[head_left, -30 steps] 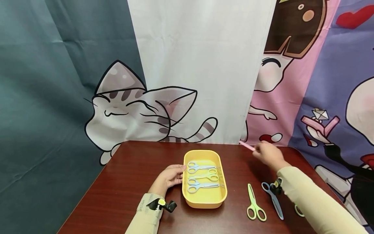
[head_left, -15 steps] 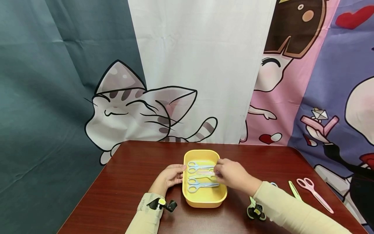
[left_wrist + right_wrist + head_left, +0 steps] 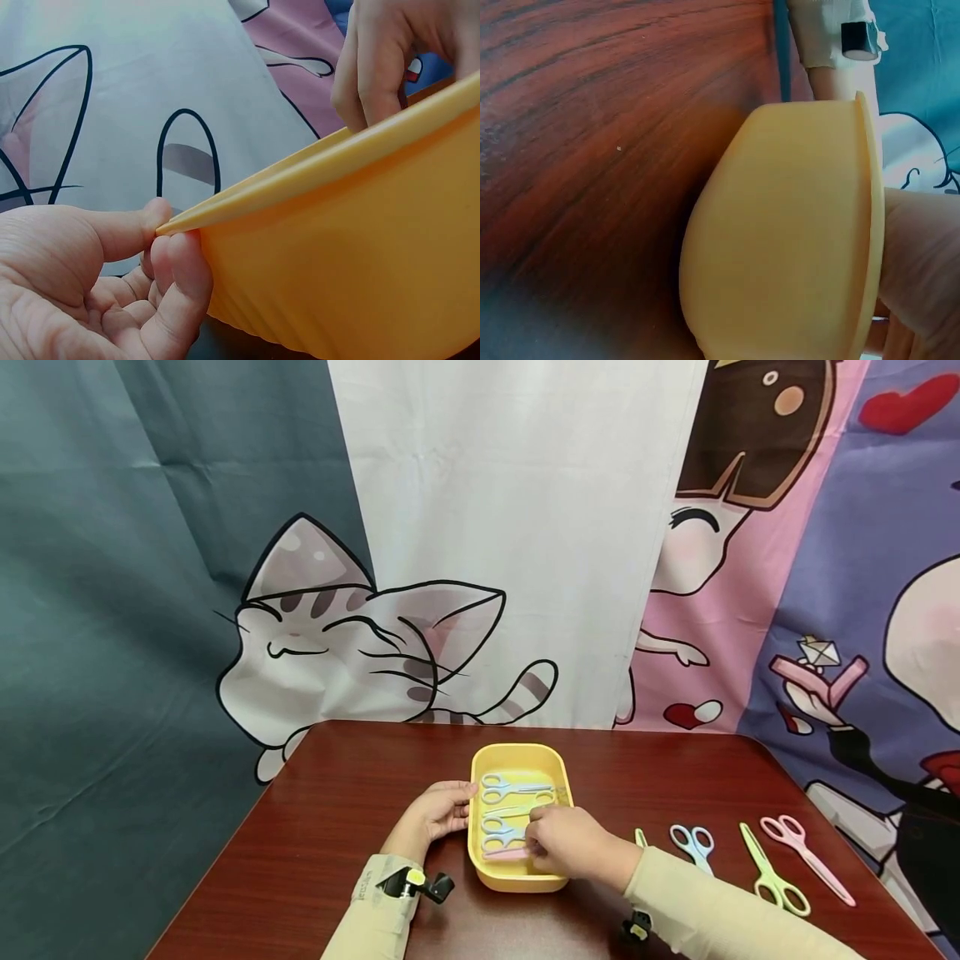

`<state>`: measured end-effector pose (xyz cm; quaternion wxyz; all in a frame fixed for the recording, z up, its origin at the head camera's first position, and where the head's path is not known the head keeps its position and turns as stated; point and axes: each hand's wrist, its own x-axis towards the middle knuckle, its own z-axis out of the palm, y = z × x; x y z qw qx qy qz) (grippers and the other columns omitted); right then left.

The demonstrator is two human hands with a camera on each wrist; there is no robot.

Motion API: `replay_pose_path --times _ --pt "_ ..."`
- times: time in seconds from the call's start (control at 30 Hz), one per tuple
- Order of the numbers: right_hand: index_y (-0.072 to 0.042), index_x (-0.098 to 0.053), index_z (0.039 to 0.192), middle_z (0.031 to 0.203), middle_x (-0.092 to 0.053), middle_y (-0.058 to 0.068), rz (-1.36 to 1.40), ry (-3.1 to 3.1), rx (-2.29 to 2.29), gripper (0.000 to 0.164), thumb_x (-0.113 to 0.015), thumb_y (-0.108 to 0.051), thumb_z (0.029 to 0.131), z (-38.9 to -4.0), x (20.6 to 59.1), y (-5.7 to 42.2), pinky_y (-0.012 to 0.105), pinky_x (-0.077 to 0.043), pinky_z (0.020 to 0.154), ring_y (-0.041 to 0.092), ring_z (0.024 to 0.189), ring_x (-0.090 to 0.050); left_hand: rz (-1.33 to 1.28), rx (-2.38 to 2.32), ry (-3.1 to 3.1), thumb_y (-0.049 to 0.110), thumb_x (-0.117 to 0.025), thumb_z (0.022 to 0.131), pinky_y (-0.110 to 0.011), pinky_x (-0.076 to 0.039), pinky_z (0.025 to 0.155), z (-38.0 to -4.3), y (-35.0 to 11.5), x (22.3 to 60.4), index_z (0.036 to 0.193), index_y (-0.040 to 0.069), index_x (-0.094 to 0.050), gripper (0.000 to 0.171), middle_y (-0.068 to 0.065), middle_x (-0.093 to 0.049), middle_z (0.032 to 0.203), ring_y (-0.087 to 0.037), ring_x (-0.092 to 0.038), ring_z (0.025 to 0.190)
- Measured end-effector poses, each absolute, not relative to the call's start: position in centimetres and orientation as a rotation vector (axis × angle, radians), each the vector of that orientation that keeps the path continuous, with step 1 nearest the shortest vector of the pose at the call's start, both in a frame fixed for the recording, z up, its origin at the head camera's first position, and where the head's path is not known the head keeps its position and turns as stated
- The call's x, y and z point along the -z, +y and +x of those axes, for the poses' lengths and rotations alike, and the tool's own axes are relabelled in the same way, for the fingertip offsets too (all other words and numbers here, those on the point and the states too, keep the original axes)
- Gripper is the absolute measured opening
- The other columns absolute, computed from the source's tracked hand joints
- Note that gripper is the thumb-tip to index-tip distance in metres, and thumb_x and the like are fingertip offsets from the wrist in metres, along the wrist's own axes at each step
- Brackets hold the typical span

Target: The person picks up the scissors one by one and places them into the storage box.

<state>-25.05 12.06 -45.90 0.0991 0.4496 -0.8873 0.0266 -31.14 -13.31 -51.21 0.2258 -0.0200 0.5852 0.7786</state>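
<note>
Your left hand (image 3: 441,808) pinches the edge of a yellow tray (image 3: 517,886) on the counter (image 3: 360,785); inside it, your right hand (image 3: 566,842) grips pink scissors (image 3: 506,854), just nearer you than blue scissors (image 3: 513,836).

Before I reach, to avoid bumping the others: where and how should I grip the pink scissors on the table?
Probably pinch the handle loops of the pink scissors from above and right: they lie flat, loops at the far end, green scissors on their left.
</note>
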Motion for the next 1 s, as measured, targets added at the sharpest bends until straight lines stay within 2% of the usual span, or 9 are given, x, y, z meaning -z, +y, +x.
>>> replay_pose_path --times 0.23,0.5,0.77,1.0 --pt "-0.023 -0.065 0.069 0.067 -0.042 -0.016 1.489 -2.699 -0.061 0.018 -0.081 -0.023 0.079 -26.1 46.1 11.5 0.016 -0.030 0.052 0.000 0.059 -0.037 -0.060 -2.144 1.624 0.014 -0.054 0.106 -0.022 -0.056 0.060 -31.2 -13.3 51.1 0.127 -0.012 -0.051 0.034 -0.004 -0.064 0.087 -0.007 -0.059 0.067" --pt "-0.023 -0.061 0.066 0.066 -0.043 -0.014 1.483 -2.734 0.004 0.022 -0.080 -0.019 0.076 -26.1 46.3 11.0 0.019 -0.034 0.050 0.003 0.058 -0.039 -0.065 -2.154 1.617 0.014 -0.056 0.105 -0.022 -0.056 0.059 -31.2 -13.2 51.2 0.124 -0.010 -0.053 0.030 -0.003 -0.064 0.086 -0.006 -0.058 0.065" --pt "-0.023 -0.057 0.063 0.065 -0.041 -0.013 1.458 -2.716 0.062 0.027 -0.082 -0.020 0.074 -26.3 46.9 10.6 0.022 -0.032 0.048 0.004 0.056 -0.036 -0.054 -2.151 1.620 0.014 -0.055 0.105 -0.022 -0.056 0.059 -31.1 -13.2 51.3 0.122 -0.008 -0.054 0.028 -0.002 -0.064 0.085 -0.006 -0.058 0.066" --pt "-0.023 -0.060 0.063 0.064 -0.043 -0.013 1.475 -2.719 0.070 0.027 -0.083 -0.022 0.078 -26.4 46.9 10.4 0.022 -0.034 0.049 0.004 0.056 -0.037 -0.048 -2.151 1.628 0.013 -0.055 0.105 -0.022 -0.056 0.060 -31.0 -13.2 51.2 0.121 -0.008 -0.055 0.027 -0.002 -0.064 0.085 -0.006 -0.057 0.065"
